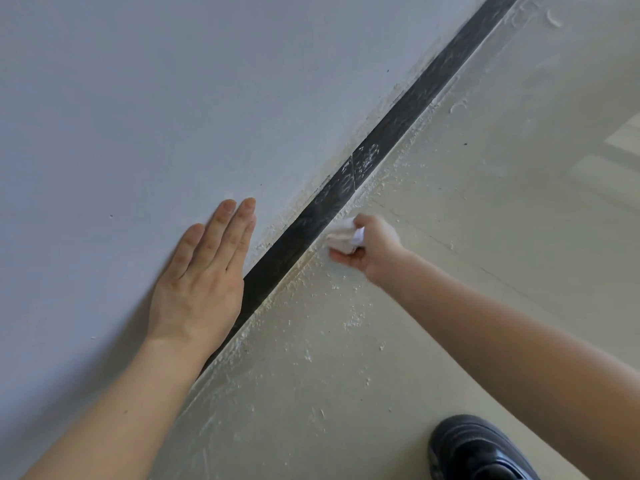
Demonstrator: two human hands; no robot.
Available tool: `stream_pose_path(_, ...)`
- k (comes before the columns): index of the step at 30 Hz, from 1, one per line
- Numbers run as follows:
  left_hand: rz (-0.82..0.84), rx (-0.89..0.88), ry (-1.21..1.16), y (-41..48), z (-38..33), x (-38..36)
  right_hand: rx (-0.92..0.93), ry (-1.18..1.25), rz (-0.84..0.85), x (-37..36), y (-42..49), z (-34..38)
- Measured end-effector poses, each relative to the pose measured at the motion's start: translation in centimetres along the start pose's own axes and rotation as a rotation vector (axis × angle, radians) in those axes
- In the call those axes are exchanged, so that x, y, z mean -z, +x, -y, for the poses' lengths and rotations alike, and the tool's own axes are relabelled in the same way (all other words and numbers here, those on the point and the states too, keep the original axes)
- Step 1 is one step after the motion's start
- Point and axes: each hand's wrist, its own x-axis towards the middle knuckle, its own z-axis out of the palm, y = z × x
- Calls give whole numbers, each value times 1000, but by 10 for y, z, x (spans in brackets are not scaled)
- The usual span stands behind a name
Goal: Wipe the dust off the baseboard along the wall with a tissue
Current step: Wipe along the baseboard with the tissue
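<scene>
A head-worn camera is looking down at the meeting of a wall and a floor. A pale grey-blue wall [138,98] is filling the upper left. A dark, nearly black baseboard [388,129] is running diagonally from the lower left to the upper right, along the foot of the wall. A cream floor [485,220] is spreading across the right and bottom, and white dust and flakes [349,320] are lying scattered over it beside the baseboard. Pale smears of dust are also showing on the baseboard farther up, around a thin joint line.

The left hand [201,282] is lying flat against the wall, fingers straight and together, pointing up along the wall, its grip open and holding nothing. Its edge is sitting just beside the baseboard, partly covering it.

The right hand [367,247] is reaching in from the right, its grip closed around a crumpled white tissue [341,235]. The tissue is pressing against the lower edge of the baseboard, where the baseboard is meeting the floor. The hand and tissue are slightly blurred.

A shiny black shoe [474,448] is standing on the floor at the bottom right, well apart from the baseboard.
</scene>
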Motion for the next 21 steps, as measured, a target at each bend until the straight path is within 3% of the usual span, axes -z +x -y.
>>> stream_pose_path(3, -23, -7, 30, 0, 0, 0, -149, -131, 213, -15, -8, -34)
stream_pose_path(5, -28, -11, 46, -1, 1, -1, -124, -96, 263, -25, -7, -34)
stream_pose_path(15, -31, -12, 129, -1, 1, -1, 207, 140, 13, -20, 26, 38)
stream_pose_path(18, -23, -16, 147, -1, 1, -1, 134, 251, -41, -7, 12, 31)
stream_pose_path(21, -23, -24, 147, -1, 0, 0, -36, -86, 64, -13, -16, -10)
